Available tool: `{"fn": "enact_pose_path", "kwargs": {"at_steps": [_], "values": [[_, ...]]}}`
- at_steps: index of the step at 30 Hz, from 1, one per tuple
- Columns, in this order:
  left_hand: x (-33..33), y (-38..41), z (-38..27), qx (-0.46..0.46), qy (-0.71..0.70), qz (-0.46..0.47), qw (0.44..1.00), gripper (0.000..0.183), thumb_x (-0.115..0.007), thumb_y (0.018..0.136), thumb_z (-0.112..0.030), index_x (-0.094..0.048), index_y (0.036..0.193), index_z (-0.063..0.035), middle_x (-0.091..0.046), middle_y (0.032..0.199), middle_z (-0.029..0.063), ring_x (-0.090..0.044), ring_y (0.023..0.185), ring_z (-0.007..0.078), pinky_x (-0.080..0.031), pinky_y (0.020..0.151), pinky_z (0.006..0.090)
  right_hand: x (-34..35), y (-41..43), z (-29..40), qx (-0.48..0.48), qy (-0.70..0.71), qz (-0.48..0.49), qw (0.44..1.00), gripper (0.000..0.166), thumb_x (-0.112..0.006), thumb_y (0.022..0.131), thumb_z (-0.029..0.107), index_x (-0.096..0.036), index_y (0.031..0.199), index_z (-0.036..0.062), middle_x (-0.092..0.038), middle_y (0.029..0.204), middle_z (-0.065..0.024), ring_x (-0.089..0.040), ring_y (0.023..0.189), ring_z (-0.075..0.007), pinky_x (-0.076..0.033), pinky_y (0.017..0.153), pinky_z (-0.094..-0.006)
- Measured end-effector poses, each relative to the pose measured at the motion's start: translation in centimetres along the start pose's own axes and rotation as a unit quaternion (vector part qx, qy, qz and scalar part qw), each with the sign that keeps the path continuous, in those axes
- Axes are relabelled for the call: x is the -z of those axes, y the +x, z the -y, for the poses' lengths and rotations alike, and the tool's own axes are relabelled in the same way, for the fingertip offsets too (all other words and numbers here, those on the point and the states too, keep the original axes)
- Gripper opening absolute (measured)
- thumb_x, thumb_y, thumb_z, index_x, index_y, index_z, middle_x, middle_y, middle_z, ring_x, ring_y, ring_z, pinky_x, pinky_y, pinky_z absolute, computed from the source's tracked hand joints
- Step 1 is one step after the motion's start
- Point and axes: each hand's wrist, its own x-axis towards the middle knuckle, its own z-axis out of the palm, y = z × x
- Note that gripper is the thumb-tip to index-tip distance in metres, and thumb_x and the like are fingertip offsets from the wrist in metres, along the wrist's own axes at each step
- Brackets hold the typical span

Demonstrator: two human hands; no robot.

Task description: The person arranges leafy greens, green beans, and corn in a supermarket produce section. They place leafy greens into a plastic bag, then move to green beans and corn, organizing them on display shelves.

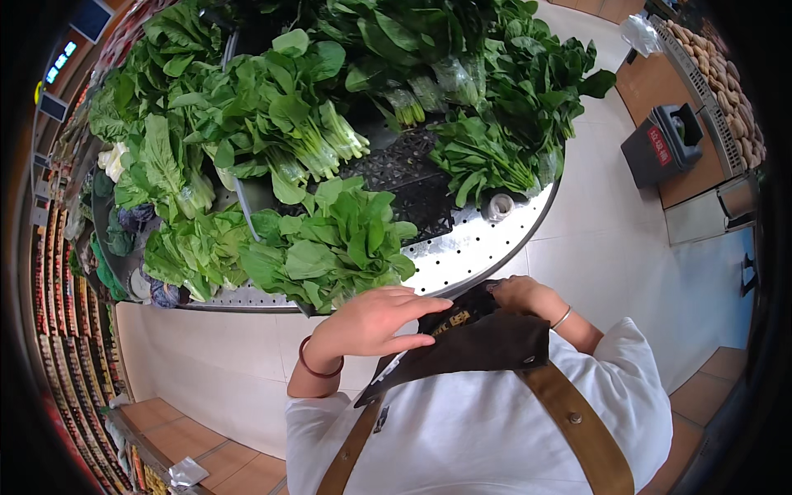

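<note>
My left hand (387,318) is held palm down with its fingers apart, over the upper left part of the dark apron (489,346), and nothing shows in it. Beside the apron's far edge, my right hand (520,294) has curled fingers; whether they grip the cloth or a small dark item is hidden. A bunch of leafy greens (334,247) lies on the display stand just beyond my left hand. Farther right on the perforated metal rim (461,260) sits a roll of tape (500,207), close to a tied bunch of dark greens (489,154).
More bundled greens (297,105) are piled over black plastic crates (408,167). A grey bin (662,145) stands at the right, below a bin of root vegetables (724,93). Shelves of packaged goods (68,359) line the left side. Pale floor tiles (210,346) lie below the stand.
</note>
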Motion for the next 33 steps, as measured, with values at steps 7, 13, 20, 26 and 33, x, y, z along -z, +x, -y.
{"fn": "enact_pose_path", "kwargs": {"at_steps": [7, 13, 20, 26, 33], "values": [[-8.1, 9.5, -0.1, 0.076, 0.107, 0.052, 0.99, 0.048, -0.06, 0.083, -0.033, -0.051, 0.121, -0.0045, -0.061, 0.107, 0.0156, -0.057, 0.096, 0.0337, -0.046, 0.082, 0.0398, -1.5, -5.3, -6.8, 0.144, 0.077, -0.237, 0.958, 0.058, -0.063, 0.08, 0.026, -0.043, 0.13, 0.0043, -0.055, 0.116, -0.0173, -0.053, 0.106, -0.0339, -0.044, 0.089, -0.0396], [-18.0, 21.1, 7.1, 0.234, 0.263, -0.081, 0.932, 0.051, -0.063, 0.078, -0.028, -0.049, 0.119, -0.0015, -0.051, 0.123, 0.0158, -0.044, 0.119, 0.0317, -0.038, 0.096, 0.0436, -7.9, -11.7, -23.2, 0.064, 0.086, -0.223, 0.969, 0.059, -0.062, 0.081, 0.031, -0.041, 0.13, 0.0052, -0.055, 0.116, -0.0196, -0.053, 0.106, -0.0349, -0.045, 0.089, -0.0398], [-22.0, 28.5, 10.5, 0.491, 0.255, -0.12, 0.824, 0.065, -0.066, 0.076, -0.024, -0.038, 0.131, -0.0041, -0.035, 0.14, 0.014, -0.028, 0.133, 0.0275, -0.029, 0.104, 0.0496, -15.8, -21.1, -42.0, -0.125, 0.18, -0.205, 0.954, 0.067, -0.066, 0.078, 0.04, -0.045, 0.127, -0.0005, -0.054, 0.118, -0.0234, -0.052, 0.11, -0.0351, -0.043, 0.093, -0.0391], [-21.9, 36.7, 5.1, 0.631, 0.262, -0.011, 0.73, 0.071, -0.068, 0.073, -0.036, -0.04, 0.128, -0.0015, -0.043, 0.134, 0.0189, -0.044, 0.121, 0.0356, -0.042, 0.092, 0.0485, -14.4, -19.1, -50.4, -0.037, 0.282, -0.205, 0.936, 0.071, -0.066, 0.079, 0.042, -0.043, 0.129, -0.002, -0.054, 0.12, -0.0219, -0.053, 0.113, -0.032, -0.043, 0.093, -0.0368], [-23.2, 52.9, 12.0, 0.317, 0.06, 0.193, 0.927, 0.073, -0.061, 0.078, -0.049, -0.042, 0.131, -0.0039, -0.055, 0.121, 0.0194, -0.053, 0.11, 0.034, -0.042, 0.092, 0.0413, -0.2, -13.1, -60.2, 0.102, 0.343, -0.276, 0.892, 0.06, -0.063, 0.084, 0.034, -0.044, 0.13, 0.0006, -0.057, 0.118, -0.0193, -0.056, 0.108, -0.0279, -0.044, 0.092, -0.0355]]}}
